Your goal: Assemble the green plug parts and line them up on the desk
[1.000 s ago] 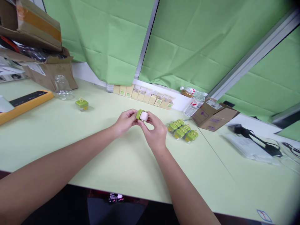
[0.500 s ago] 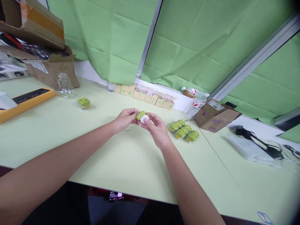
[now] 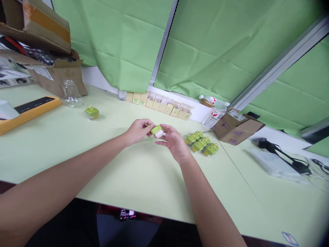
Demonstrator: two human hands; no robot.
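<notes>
- Head view: your left hand (image 3: 140, 131) grips a green case (image 3: 156, 129) by its left end, between thumb and fingers.
- Case is up off the table (image 3: 133, 175), near mid-view, tilted; a whitish piece (image 3: 159, 134) shows at its near right side.
- Your right hand (image 3: 177, 145) is half curled at the case's right side, fingers parted, palm partly visible. You cannot tell from here whether its fingertips bear on the case.
- Just beyond your right hand: a cluster of clear tubs (image 3: 198, 146) with green lids and yellow loops.
- Left of your left hand, well apart: one more tub (image 3: 92, 112), standing alone.
- Ahead of your hands: a row of small cartons (image 3: 156, 103) along the wall.
- Further right: two plastic bottles (image 3: 215, 103), a brown box (image 3: 230, 127) and a clear bag (image 3: 273, 166) with a black cable beside it.
- Far left: a clear jar (image 3: 72, 95), an orange-edged unit (image 3: 41, 109), stacked cardboard boxes (image 3: 60, 80).
- Below the table edge: a lit phone (image 3: 127, 214).
- Behind everything: green curtains (image 3: 218, 44).
</notes>
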